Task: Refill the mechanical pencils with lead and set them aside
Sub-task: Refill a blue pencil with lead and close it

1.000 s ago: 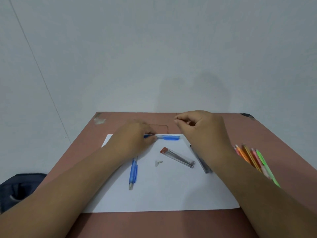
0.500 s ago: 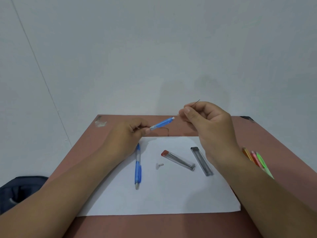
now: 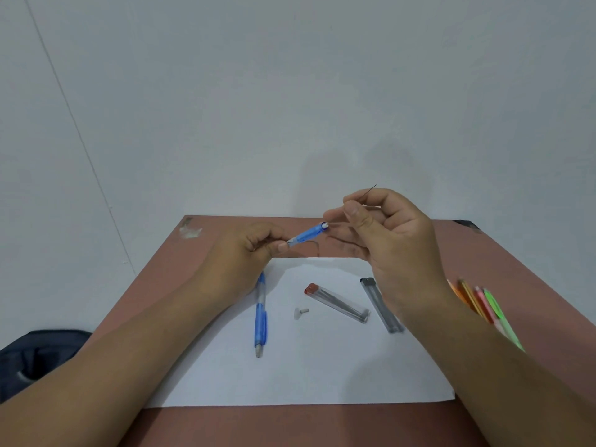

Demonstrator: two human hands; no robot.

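A blue mechanical pencil [image 3: 308,235] was held above the table [image 3: 225,246] by the left hand [image 3: 245,256], pinched near its tip end between thumb and fingers, with its open rear end tilted up towards the right hand [image 3: 387,233]. A single thin lead [image 3: 369,191] was gripped between the thumb and forefinger of the right hand, one end being seen above the knuckles and the lower end being hidden behind the fingers; whether it had yet entered the barrel could not be told. The step in hand was judged to be the feeding of the lead into the open end.

For this to be done well, the pencil should be kept steady and the lead lined up with the barrel's axis before it is lowered. The lead is best held close to its lower end, so that little is left free to bend or snap, and released only once it is guided inside.

On the white sheet [image 3: 306,375] lay a second blue pencil [image 3: 260,317], a small white cap [image 3: 300,312], a red-capped lead case [image 3: 337,303] and a dark lead case [image 3: 380,304]. Coloured pencils [image 3: 477,301] were seen set aside near the right forearm
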